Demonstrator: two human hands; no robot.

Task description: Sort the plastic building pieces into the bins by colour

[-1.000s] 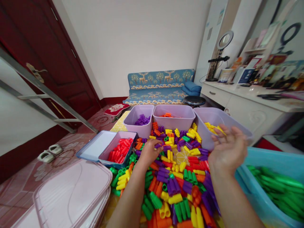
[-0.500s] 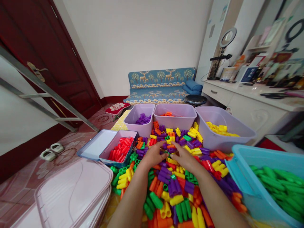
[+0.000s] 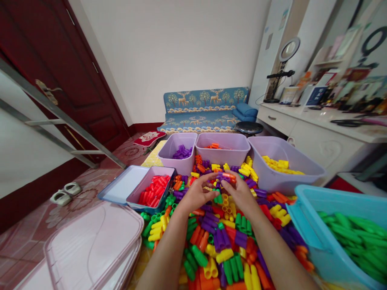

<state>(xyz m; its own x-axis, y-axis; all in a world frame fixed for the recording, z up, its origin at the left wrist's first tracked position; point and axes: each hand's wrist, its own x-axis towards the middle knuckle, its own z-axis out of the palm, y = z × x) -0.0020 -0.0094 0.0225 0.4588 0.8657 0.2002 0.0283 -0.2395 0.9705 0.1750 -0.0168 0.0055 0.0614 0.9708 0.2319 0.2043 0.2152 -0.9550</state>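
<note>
Bullet-shaped plastic building blocks in purple, yellow, green, orange and red lie in a heap (image 3: 222, 237) under my forearms. Over the far half of this heap, my right hand (image 3: 242, 195) closes its thumb and fingers around an orange block (image 3: 229, 176) with purple beside it. My left hand (image 3: 198, 195) faces it, its fingers curved and thumb apart. Its fingertips reach the purple edge of that cluster; whether they grip it is not clear. A green block (image 3: 218, 197) lies just below my left thumb.
Lilac bins hold purple (image 3: 178, 161), orange (image 3: 223, 155) and yellow blocks (image 3: 284, 163) along the back. A lidded box of red blocks (image 3: 155, 191) stands left, a turquoise bin (image 3: 314, 225) of green ones right. Lids (image 3: 96, 241) are stacked at front left.
My hands have risen slightly from the heap. An orange block with purple beside it now shows raised between them, in my right fingers.
</note>
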